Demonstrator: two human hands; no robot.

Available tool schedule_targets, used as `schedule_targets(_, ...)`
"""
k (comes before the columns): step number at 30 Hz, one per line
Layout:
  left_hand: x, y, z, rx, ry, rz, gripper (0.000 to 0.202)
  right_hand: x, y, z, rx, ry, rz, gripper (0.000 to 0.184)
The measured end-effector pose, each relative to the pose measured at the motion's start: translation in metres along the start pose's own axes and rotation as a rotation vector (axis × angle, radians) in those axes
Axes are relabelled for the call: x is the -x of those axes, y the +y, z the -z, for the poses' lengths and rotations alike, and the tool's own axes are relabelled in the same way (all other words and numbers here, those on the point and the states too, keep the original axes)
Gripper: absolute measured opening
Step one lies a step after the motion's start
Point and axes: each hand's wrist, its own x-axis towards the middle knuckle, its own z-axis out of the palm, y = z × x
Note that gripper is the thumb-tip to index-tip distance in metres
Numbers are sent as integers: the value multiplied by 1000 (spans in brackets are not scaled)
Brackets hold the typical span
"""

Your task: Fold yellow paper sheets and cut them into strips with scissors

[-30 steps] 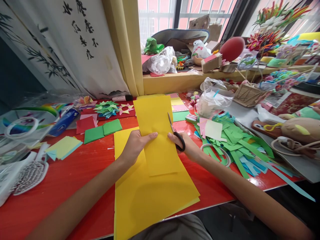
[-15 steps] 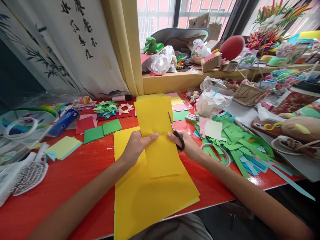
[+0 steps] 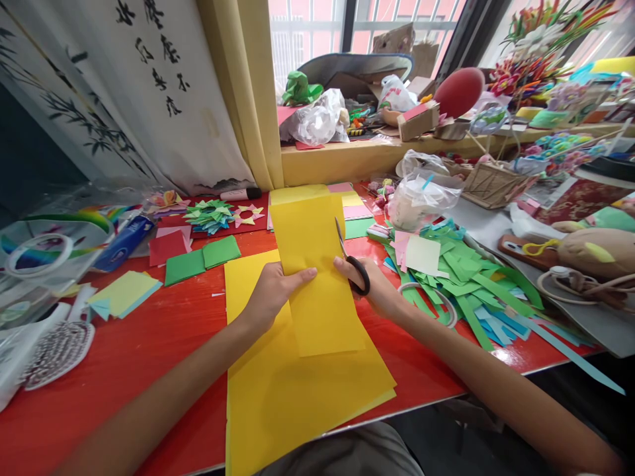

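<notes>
The left hand (image 3: pixel 268 291) and the right hand (image 3: pixel 376 287), which is also gripping scissors (image 3: pixel 365 272), are pinching opposite edges of the yellow strip (image 3: pixel 320 311) between them, and it is shifting slightly nearer the person above the larger yellow sheet (image 3: pixel 307 410), seemingly being repositioned rather than cut.

This is a paper-craft corner beside a barred window (image 3: pixel 317 36), though home or studio cannot be told. The red worktop (image 3: pixel 163 370) shows it: green paper squares (image 3: pixel 185 267) and a folded-paper wreath (image 3: pixel 211 217) lie left of and beyond the left grip (image 3: pixel 269 291), and a heap of green and blue paper strips (image 3: pixel 461 268) lies right of the right grip (image 3: pixel 374 284). Beyond both grips, a sill (image 3: pixel 337 160) is crowded with plastic bags (image 3: pixel 322 119) and cardboard (image 3: pixel 419 125); bunched craft flowers (image 3: pixel 538 45) stand beyond, far to the right. A calligraphy hanging (image 3: pixel 191 125) beyond the left grip and a hairbrush (image 3: pixel 59 354) well left of it look domestic.
</notes>
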Motion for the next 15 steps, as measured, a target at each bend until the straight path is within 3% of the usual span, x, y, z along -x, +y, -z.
schedule_targets(15,2,-1,-3,-13,-7,29,29,-1,1,-1,-45,30,23,43)
